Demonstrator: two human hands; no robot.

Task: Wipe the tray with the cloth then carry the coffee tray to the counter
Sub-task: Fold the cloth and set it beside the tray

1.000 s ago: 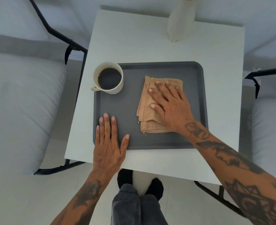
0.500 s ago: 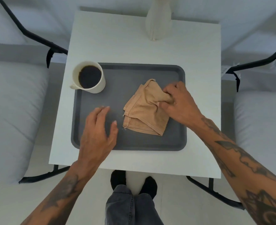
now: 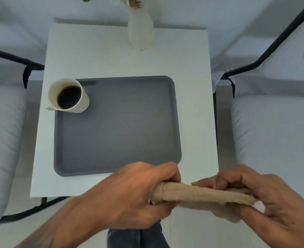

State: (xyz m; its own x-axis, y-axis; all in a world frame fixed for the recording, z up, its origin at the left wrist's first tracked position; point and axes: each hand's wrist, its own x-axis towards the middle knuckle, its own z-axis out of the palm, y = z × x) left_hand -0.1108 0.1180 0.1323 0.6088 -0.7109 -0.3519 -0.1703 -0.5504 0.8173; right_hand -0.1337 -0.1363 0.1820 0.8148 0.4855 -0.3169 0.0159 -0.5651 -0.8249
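Nearest, at the bottom edge, dark grey trousers (image 3: 138,237) show between the two forearms. Just above them both hands hold the beige cloth (image 3: 201,195), bunched into a thick roll that runs left to right in the air in front of the white counter's (image 3: 112,56) near edge. The left hand (image 3: 135,194) is curled closed around the roll's left end, knuckles up. The right hand (image 3: 265,197) grips the right end, fingers folded over the top and more cloth hanging under the palm. Both hands are motion-blurred, so finer finger placement cannot be told.

Beyond the hands, the dark grey tray (image 3: 119,126) lies flat on the counter; the left hand covers part of its near rim. A cream mug of black coffee (image 3: 68,95) stands in the tray's far left corner, its handle pointing left past the rim. Farther back, near the counter's far edge, stands a white vase (image 3: 140,31) with green leaves and stems at the top of the frame. Pale grey cushioned seats with black metal frames (image 3: 265,54) flank the counter on both sides.
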